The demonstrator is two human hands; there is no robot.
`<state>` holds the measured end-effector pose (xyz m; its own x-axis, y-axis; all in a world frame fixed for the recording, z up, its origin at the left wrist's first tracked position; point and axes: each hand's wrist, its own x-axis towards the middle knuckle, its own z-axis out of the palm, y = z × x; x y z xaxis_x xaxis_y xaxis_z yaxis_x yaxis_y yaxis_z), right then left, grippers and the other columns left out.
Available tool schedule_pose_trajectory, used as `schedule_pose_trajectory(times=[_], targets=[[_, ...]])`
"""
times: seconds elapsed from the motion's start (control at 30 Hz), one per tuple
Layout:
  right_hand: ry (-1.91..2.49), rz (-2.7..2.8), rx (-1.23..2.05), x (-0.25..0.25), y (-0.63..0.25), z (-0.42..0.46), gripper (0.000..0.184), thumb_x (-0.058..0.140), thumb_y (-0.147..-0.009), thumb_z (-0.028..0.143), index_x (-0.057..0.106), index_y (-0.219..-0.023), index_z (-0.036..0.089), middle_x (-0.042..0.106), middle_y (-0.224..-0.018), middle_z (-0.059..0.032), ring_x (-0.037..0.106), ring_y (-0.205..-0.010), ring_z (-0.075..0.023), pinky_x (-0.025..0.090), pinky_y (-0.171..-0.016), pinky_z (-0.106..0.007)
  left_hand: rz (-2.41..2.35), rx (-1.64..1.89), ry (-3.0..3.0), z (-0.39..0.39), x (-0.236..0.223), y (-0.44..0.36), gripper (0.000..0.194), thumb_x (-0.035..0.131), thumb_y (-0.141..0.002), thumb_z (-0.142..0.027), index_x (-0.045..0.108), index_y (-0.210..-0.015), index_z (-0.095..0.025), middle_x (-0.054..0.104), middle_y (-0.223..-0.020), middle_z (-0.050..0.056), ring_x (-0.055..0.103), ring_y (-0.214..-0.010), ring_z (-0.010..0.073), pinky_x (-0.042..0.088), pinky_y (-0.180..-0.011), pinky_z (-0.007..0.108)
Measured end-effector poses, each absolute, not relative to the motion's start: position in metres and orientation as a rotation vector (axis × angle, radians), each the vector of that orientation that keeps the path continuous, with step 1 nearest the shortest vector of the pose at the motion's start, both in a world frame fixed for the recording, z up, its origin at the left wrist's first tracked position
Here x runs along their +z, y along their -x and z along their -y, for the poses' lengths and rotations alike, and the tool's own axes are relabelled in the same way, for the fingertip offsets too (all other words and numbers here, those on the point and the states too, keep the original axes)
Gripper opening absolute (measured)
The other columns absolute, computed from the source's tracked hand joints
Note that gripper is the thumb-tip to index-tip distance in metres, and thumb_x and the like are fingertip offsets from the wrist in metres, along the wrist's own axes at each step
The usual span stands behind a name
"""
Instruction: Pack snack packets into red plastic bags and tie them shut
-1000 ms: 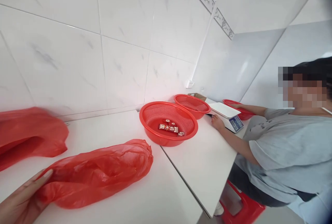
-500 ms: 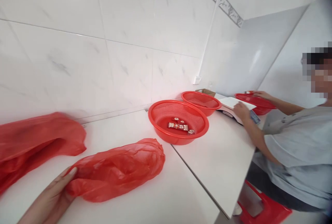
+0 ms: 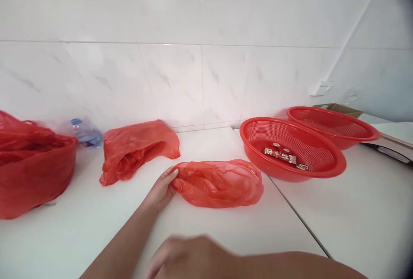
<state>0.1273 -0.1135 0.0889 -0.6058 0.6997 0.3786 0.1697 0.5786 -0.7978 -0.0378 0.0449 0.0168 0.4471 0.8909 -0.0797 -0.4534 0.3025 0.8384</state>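
My left hand (image 3: 164, 189) pinches the left edge of a red plastic bag (image 3: 219, 183), thumb on top. The bag lies loosely spread on the white table, its mouth partly gaping. In the foreground my right hand (image 3: 193, 257) is smeared by motion, its fingers bent downward and mostly hidden; whether it holds anything does not show. Just beyond my left hand rests another crumpled red plastic bag (image 3: 140, 143). To the right of the held bag stands a red plastic basket (image 3: 322, 154) with a few small wrapped packets (image 3: 280, 155) at its bottom.
A second red basket (image 3: 335, 126) stands behind the first, near a cardboard box (image 3: 345, 109) and part of a scale (image 3: 392, 154). At far left sits a bulky red bag (image 3: 35, 171), beside a clear bottle (image 3: 86, 133). A seam (image 3: 300, 216) divides the tables; a tiled wall rises behind.
The view has swung left, so the co-worker is out of sight and the bulky bag and bottle have appeared. My right hand has entered at the bottom. My left hand still grips the bag.
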Motion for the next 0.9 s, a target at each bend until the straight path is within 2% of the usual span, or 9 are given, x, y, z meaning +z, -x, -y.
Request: schedule_pose_trajectory(times=[0.07,0.17,0.3,0.4,0.53,0.7,0.9], targets=[[0.802,2.077,0.89,0.085,-0.14,0.107,0.023,0.049,-0.09,0.031,0.058,-0.111,0.028,0.058,-0.112,-0.0052,0.057,-0.099,-0.0166,0.048,-0.088,-0.035,-0.609,0.979,-0.85,-0.045,0.015,0.039,0.019,0.07,-0.076,-0.026,0.065,-0.092,-0.016,0.069,-0.085,0.005,0.064,-0.072,0.0144,0.049,-0.068,0.023],[1.129,2.015,0.554,0.083,-0.186,0.101,0.023,0.048,-0.089,0.025,0.06,-0.108,0.027,0.059,-0.107,-0.0047,0.057,-0.1,-0.0176,0.048,-0.087,-0.034,-0.645,1.007,-0.862,-0.044,0.012,0.04,0.016,0.07,-0.076,-0.026,0.064,-0.088,-0.016,0.067,-0.08,0.003,0.062,-0.069,0.0128,0.047,-0.063,0.021],[1.557,1.745,-0.071,0.089,-0.255,0.102,0.021,0.049,-0.088,0.032,0.063,-0.104,0.029,0.059,-0.113,-0.0057,0.056,-0.106,-0.022,0.048,-0.09,-0.038,-0.686,1.081,-0.869,-0.044,0.009,0.039,0.017,0.071,-0.074,-0.028,0.062,-0.084,-0.017,0.064,-0.074,0.0,0.059,-0.063,0.0112,0.045,-0.058,0.02],[1.815,1.619,-0.364,0.087,-0.296,0.103,0.029,0.05,-0.086,0.036,0.06,-0.112,0.028,0.057,-0.12,-0.0067,0.054,-0.111,-0.0257,0.047,-0.092,-0.043,-0.716,1.148,-0.852,-0.045,0.009,0.038,0.02,0.073,-0.072,-0.029,0.06,-0.081,-0.016,0.061,-0.07,-0.001,0.057,-0.06,0.0096,0.045,-0.056,0.019],[2.028,1.771,-0.511,0.064,-0.331,0.106,0.043,0.047,-0.088,0.036,0.05,-0.128,0.019,0.06,-0.119,-0.0115,0.056,-0.107,-0.0291,0.048,-0.086,-0.045,-0.76,1.229,-0.813,-0.047,0.009,0.04,0.024,0.074,-0.07,-0.031,0.06,-0.083,-0.016,0.06,-0.07,-0.001,0.056,-0.059,0.0092,0.045,-0.054,0.019],[2.018,1.869,-0.58,0.031,-0.337,0.126,0.037,0.037,-0.093,0.026,0.051,-0.127,0.019,0.066,-0.105,-0.0086,0.061,-0.092,-0.023,0.047,-0.079,-0.039,-0.761,1.26,-0.77,-0.05,0.006,0.043,0.025,0.074,-0.07,-0.031,0.059,-0.081,-0.016,0.06,-0.071,-0.001,0.055,-0.059,0.009,0.046,-0.054,0.018],[2.009,1.865,-0.583,0.018,-0.324,0.146,0.036,0.04,-0.093,0.025,0.053,-0.127,0.022,0.066,-0.105,-0.0067,0.06,-0.091,-0.0215,0.043,-0.077,-0.036,-0.734,1.205,-0.783,-0.05,0.007,0.044,0.025,0.074,-0.07,-0.031,0.059,-0.083,-0.016,0.061,-0.076,0.0,0.056,-0.064,0.0103,0.049,-0.056,0.019]])
